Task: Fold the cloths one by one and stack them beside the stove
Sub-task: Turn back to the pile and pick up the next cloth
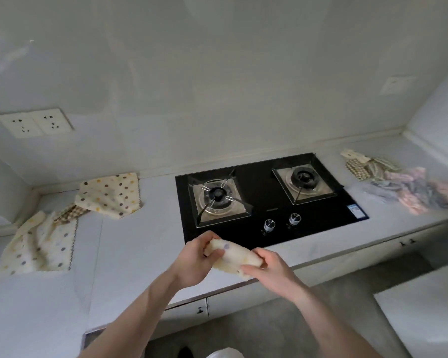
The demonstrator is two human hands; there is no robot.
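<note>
Both hands hold one cloth over the near edge of the stove.
Left hand [195,257] and right hand [265,264] each pinch an end of the bunched cloth [230,257], fingers curled, forearms converging from below; best to square its edges before laying it on the surface [140,244] beside the stove [264,197].

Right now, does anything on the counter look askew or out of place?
Yes: left of the stove, the dotted cloths lie crumpled and overlapping, not stacked. The pile on its right is jumbled too. No spill or damage shows.
</note>
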